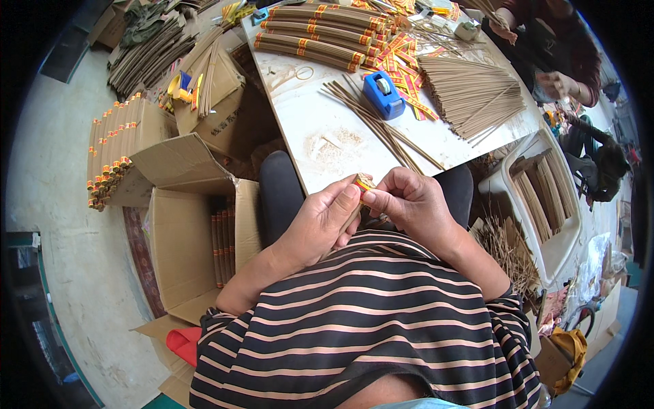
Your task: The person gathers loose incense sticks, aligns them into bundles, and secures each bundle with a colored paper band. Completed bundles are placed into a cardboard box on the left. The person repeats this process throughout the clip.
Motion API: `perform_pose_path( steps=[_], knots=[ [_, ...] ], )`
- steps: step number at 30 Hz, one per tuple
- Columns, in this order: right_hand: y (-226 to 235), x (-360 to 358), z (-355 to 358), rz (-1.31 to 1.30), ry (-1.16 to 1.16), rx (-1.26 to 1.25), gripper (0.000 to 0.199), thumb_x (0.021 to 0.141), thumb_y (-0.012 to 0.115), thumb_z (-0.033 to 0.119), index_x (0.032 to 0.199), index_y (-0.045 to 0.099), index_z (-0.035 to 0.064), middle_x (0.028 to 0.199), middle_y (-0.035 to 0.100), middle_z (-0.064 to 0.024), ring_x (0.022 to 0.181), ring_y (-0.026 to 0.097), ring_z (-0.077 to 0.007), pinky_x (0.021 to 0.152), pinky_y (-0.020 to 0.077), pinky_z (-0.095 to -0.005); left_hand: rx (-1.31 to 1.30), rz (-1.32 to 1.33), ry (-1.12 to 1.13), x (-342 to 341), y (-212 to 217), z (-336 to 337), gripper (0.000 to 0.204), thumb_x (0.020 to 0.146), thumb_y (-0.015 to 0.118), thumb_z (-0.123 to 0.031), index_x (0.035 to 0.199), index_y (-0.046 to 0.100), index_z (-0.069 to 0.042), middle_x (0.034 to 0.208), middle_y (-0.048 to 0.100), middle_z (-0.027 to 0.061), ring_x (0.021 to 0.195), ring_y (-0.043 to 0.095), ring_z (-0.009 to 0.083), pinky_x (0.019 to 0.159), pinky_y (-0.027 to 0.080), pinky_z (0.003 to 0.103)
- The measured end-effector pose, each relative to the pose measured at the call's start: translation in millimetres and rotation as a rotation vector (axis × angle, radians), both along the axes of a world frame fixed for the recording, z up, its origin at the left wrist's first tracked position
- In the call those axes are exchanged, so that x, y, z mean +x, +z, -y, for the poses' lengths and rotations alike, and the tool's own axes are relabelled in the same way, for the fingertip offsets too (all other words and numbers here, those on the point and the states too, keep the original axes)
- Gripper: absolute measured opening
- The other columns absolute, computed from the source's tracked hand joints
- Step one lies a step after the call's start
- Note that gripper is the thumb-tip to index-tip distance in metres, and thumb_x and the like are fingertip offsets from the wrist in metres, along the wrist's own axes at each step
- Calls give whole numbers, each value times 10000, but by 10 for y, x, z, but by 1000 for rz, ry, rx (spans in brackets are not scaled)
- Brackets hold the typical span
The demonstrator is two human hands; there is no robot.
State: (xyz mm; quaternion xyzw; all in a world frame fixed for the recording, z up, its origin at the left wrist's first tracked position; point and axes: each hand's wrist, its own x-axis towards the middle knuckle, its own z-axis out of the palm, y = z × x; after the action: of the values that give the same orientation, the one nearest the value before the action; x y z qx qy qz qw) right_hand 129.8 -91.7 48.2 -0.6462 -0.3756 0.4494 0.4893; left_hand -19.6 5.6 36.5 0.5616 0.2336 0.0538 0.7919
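My left hand is wrapped round a bundle of incense sticks, its end tilted up just past the table's near edge. A red and yellow paper band circles the bundle near that end. With thumb and forefinger, my right hand pinches the paper band at its right side. Most of the bundle is hidden by my left hand. On the white table ahead lie several loose incense sticks beside a blue tape dispenser.
Banded bundles lie at the table's far left, near scattered paper bands. A fan of loose sticks covers the right. Left of me stands an open carton; a white bin stands right. Another person's hand is at far right.
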Motion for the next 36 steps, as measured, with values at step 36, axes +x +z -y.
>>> perform_pose_path(
  steps=[36],
  knots=[
    [-333,-232,48,-478,-110,305,262,916,523,131,1116,507,-38,938,591,-58,795,536,-92,698,447,-200,411,3,178,74,-30,167,494,965,396,-311,1381,297,-62,763,474,34,667,453,80,583,396,192]
  ],
)
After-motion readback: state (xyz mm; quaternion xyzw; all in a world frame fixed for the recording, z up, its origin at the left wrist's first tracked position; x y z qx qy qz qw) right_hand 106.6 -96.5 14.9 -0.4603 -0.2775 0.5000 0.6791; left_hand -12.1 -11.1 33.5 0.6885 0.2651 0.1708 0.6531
